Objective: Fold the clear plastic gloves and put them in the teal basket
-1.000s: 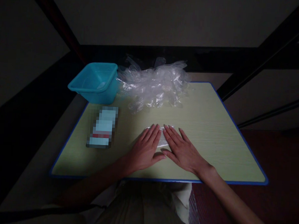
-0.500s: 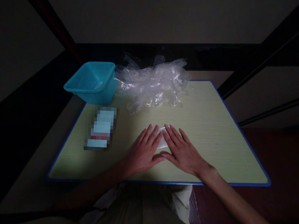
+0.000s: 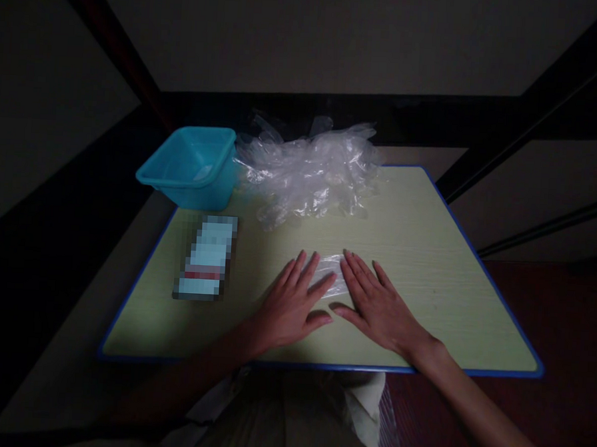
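A small piece of clear, wrinkled plastic [image 3: 332, 273] lies flat on the table near its front middle, partly covered by both hands. It looks like a thin plastic glove, but its full outline is hidden. My left hand [image 3: 294, 303] rests flat on its left part, fingers spread. On its right part lies my right hand [image 3: 377, 298], palm down with the fingers stretched out and the thumb apart. Farther back is a loose heap of clear disposable plastic gloves [image 3: 311, 167].
The pale wood-grain table [image 3: 426, 277] has a blue edge. At its back left corner stands a turquoise plastic basin [image 3: 189, 164], touching or close to the heap. A phone-like flat object [image 3: 207, 257], blurred out by pixels, lies left of my hands. A wall rises behind.
My right hand has slid to the right, away from my left hand, and more of the clear plastic shows between them. The whole view has shifted slightly.
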The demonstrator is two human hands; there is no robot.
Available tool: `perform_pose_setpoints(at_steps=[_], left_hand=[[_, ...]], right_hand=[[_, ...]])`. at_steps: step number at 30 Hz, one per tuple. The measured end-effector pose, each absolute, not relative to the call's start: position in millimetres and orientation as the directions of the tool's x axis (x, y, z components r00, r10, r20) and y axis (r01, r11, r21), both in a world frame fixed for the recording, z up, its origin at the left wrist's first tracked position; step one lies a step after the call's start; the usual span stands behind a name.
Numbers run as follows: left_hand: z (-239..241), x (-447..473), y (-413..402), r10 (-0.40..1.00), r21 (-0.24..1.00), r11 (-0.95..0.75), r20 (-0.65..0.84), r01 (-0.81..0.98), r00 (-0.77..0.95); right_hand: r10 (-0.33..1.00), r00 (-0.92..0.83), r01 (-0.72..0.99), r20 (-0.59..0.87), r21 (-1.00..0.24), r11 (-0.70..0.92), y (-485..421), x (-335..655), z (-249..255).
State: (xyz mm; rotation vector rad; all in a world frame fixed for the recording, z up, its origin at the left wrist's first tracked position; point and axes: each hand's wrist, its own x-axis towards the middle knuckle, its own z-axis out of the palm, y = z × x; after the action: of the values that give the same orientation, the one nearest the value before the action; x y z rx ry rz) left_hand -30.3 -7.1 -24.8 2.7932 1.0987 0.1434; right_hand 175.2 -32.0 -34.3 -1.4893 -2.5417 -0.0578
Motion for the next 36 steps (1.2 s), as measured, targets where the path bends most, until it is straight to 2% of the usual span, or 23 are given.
perform_pose_setpoints(at_steps=[5, 10, 15, 17, 20, 22, 25, 30, 36], left_hand=[[-22.6, -30.7, -7.8, 0.68, 0.203, -0.724, 0.053, 0.659, 0.731], [-22.5, -30.5, -8.1, 0.678, 0.205, -0.727, 0.063, 0.655, 0.732], [-23.5, -30.5, -8.1, 0.675, 0.186, -0.732, 0.074, 0.655, 0.734], [-23.6, -30.5, -7.9, 0.672, 0.18, -0.736, 0.075, 0.653, 0.737], [-24.0, -30.7, -7.7, 0.67, 0.168, -0.739, 0.082, 0.653, 0.738], [-24.6, -30.9, -7.8, 0.668, 0.16, -0.742, 0.091, 0.651, 0.739], [-25.3, -31.1, -8.2, 0.666, 0.148, -0.745, 0.103, 0.651, 0.739], [-25.3, -31.5, -8.2, 0.666, 0.149, -0.745, 0.095, 0.651, 0.74], [-27.2, -32.3, -7.8, 0.663, 0.158, -0.747, 0.102, 0.646, 0.742]], right_hand=[[0.871, -0.456, 0.87, 0.183, -0.113, 0.48, -32.8, 175.7, -36.1], [0.9, -0.405, 0.862, 0.16, -0.262, 0.434, -32.3, 174.7, -31.9], [0.969, -0.105, 0.836, 0.225, -0.507, 0.209, -32.0, 174.5, -18.4], [0.98, 0.008, 0.867, 0.199, -0.49, 0.092, -33.2, 172.3, -13.5], [0.99, 0.092, 0.936, 0.107, -0.348, -0.049, -35.7, 164.5, -8.1], [0.992, 0.114, 0.956, 0.055, -0.278, -0.095, -36.5, 157.7, -5.5], [0.99, 0.139, 0.96, 0.009, -0.247, -0.132, -35.1, 149.3, -3.1], [0.99, 0.141, 0.947, 0.022, -0.294, -0.128, -30.7, 145.3, -2.8], [0.983, 0.182, 0.859, 0.032, -0.492, -0.143, -28.7, 151.4, -6.6]])
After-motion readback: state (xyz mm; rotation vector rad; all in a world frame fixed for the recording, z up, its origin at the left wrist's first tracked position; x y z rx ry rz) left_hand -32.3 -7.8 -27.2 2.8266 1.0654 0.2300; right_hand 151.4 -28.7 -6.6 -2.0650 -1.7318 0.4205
